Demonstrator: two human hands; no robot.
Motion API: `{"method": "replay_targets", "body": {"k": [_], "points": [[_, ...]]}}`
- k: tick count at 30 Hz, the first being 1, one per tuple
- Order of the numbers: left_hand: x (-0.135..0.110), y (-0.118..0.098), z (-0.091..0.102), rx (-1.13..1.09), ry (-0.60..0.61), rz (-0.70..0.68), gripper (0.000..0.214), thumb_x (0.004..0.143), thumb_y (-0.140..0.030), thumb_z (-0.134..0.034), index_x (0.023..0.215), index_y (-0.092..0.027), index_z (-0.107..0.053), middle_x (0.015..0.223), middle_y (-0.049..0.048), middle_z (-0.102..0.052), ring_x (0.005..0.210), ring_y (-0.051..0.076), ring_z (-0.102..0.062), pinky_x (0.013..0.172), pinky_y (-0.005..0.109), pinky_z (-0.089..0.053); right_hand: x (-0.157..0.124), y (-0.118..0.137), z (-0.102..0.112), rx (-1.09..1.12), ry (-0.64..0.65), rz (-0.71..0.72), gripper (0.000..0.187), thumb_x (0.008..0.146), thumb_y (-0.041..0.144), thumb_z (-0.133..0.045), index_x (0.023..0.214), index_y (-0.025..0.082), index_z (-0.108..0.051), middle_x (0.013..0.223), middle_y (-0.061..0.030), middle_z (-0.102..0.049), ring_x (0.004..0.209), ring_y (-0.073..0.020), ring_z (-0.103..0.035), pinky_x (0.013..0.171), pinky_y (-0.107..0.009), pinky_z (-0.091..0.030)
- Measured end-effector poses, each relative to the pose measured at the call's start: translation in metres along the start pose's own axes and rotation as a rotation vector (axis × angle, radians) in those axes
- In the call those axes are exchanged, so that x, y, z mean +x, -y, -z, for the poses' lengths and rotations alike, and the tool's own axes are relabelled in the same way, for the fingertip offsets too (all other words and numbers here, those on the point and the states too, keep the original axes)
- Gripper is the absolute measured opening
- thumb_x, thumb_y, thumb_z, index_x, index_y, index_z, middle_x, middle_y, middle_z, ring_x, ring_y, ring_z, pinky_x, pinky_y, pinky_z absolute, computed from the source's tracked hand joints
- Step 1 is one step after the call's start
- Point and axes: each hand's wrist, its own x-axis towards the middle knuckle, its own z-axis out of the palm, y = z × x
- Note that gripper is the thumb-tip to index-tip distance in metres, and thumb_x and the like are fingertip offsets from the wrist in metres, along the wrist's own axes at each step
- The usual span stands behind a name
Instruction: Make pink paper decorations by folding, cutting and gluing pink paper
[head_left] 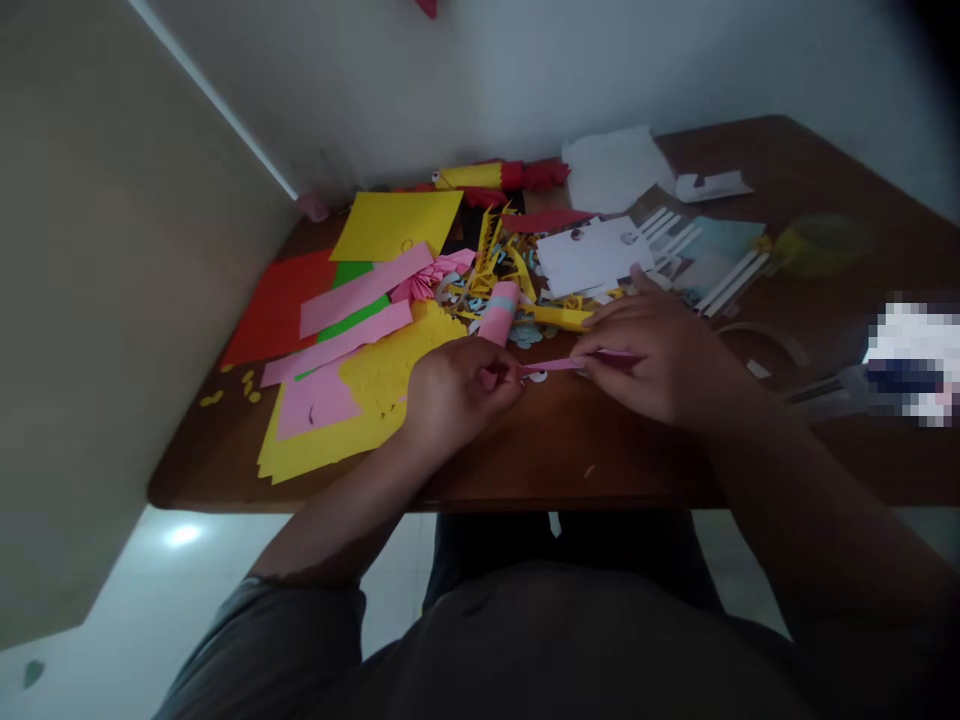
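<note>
A narrow pink paper strip point(553, 365) stretches between my two hands, just above the near part of the table. My left hand point(469, 385) pinches one end with curled fingers. The other end is gripped between the thumb and fingers of my right hand point(645, 345), and part of the strip runs under that palm. Behind my left hand a pink paper roll point(498, 315) with a light blue band leans on the pile. A small white paper circle with a dark mark point(538, 376) lies below the strip.
Paper scraps point(517, 262) cover the middle of the brown table point(540, 450). Yellow sheets point(397, 222), pink strips point(367, 277) and a red sheet point(281, 305) lie left. White cards point(592, 255) and white sticks point(731, 285) lie right. A yellow and red paper roll point(480, 177) rests near the wall.
</note>
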Motion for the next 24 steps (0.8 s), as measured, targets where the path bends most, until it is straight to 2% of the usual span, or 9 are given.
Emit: {"method": "replay_targets", "body": {"k": [5, 8, 11, 12, 14, 16, 18, 21, 24], "points": [[0.004, 0.003, 0.005, 0.041, -0.049, 0.073, 0.003, 0.085, -0.023, -0.084, 0.085, -0.026, -0.082, 0.087, -0.0002, -0.083, 0.080, 0.020, -0.076, 0.071, 0.032, -0.053, -0.001, -0.004, 0.007, 0.035, 0.010, -0.079, 0.010, 0.093, 0.027, -0.073, 0.090, 0.031, -0.083, 0.097, -0.0024, -0.085, 0.097, -0.0302, -0.079, 0.115, -0.053, -0.053], [0.008, 0.010, 0.007, 0.026, -0.101, 0.119, 0.005, 0.083, -0.024, -0.085, 0.084, -0.024, -0.081, 0.085, 0.0015, -0.082, 0.077, 0.020, -0.075, 0.070, 0.033, -0.054, -0.001, 0.000, 0.014, 0.025, -0.050, -0.265, 0.008, 0.090, 0.027, -0.077, 0.089, 0.028, -0.085, 0.096, -0.0055, -0.085, 0.091, -0.0305, -0.078, 0.095, -0.046, -0.059], [0.011, 0.014, 0.004, -0.222, -0.153, 0.142, 0.013, 0.090, -0.033, -0.084, 0.099, -0.023, -0.082, 0.100, 0.0047, -0.084, 0.087, 0.021, -0.077, 0.079, 0.033, -0.061, -0.001, 0.006, 0.019, 0.102, -0.139, -0.520, 0.005, 0.086, 0.028, -0.084, 0.087, 0.023, -0.086, 0.091, -0.0061, -0.085, 0.086, -0.0277, -0.076, 0.082, -0.040, -0.056], [0.012, 0.013, 0.002, -0.362, -0.133, 0.158, 0.020, 0.095, -0.039, -0.082, 0.108, -0.023, -0.082, 0.106, 0.0061, -0.085, 0.091, 0.021, -0.079, 0.081, 0.034, -0.063, 0.000, 0.007, 0.019, 0.156, -0.141, -0.585, 0.007, 0.086, 0.029, -0.085, 0.088, 0.023, -0.087, 0.090, -0.0058, -0.085, 0.084, -0.0258, -0.076, 0.079, -0.038, -0.055], [0.011, 0.009, -0.001, -0.648, -0.002, 0.223, 0.038, 0.100, -0.053, -0.078, 0.122, -0.023, -0.081, 0.113, 0.0093, -0.085, 0.091, 0.021, -0.081, 0.081, 0.035, -0.066, 0.000, 0.010, 0.018, 0.270, -0.116, -0.664, 0.012, 0.087, 0.033, -0.087, 0.091, 0.022, -0.088, 0.090, -0.0054, -0.085, 0.080, -0.0223, -0.074, 0.073, -0.034, -0.052], [0.011, 0.002, -0.003, -0.840, 0.146, 0.322, 0.047, 0.099, -0.062, -0.079, 0.119, -0.020, -0.082, 0.107, 0.0112, -0.087, 0.084, 0.021, -0.081, 0.076, 0.035, -0.066, 0.001, 0.012, 0.015, 0.349, -0.085, -0.689, 0.016, 0.087, 0.036, -0.088, 0.095, 0.021, -0.089, 0.090, -0.0053, -0.085, 0.079, -0.0207, -0.073, 0.068, -0.031, -0.050], [0.011, -0.003, -0.004, -0.915, 0.212, 0.409, 0.045, 0.096, -0.062, -0.083, 0.105, -0.018, -0.084, 0.100, 0.0116, -0.087, 0.079, 0.019, -0.081, 0.072, 0.032, -0.065, 0.002, 0.013, 0.013, 0.387, -0.052, -0.694, 0.017, 0.086, 0.036, -0.089, 0.094, 0.021, -0.090, 0.089, -0.0053, -0.085, 0.077, -0.0207, -0.072, 0.065, -0.031, -0.049], [0.011, -0.005, -0.003, -0.908, 0.194, 0.464, 0.040, 0.096, -0.057, -0.085, 0.094, -0.018, -0.085, 0.098, 0.0111, -0.088, 0.075, 0.016, -0.079, 0.067, 0.027, -0.060, 0.003, 0.013, 0.010, 0.400, -0.021, -0.679, 0.014, 0.087, 0.036, -0.088, 0.093, 0.023, -0.090, 0.089, -0.0050, -0.085, 0.076, -0.0222, -0.074, 0.066, -0.032, -0.052], [0.008, -0.005, -0.002, -0.810, 0.154, 0.385, 0.038, 0.098, -0.056, -0.083, 0.093, -0.019, -0.086, 0.091, 0.0084, -0.086, 0.074, 0.017, -0.078, 0.065, 0.027, -0.058, 0.002, 0.015, 0.004, 0.400, -0.068, -0.612, 0.015, 0.089, 0.037, -0.087, 0.098, 0.026, -0.089, 0.093, -0.0043, -0.086, 0.081, -0.0233, -0.077, 0.073, -0.034, -0.058]]}}
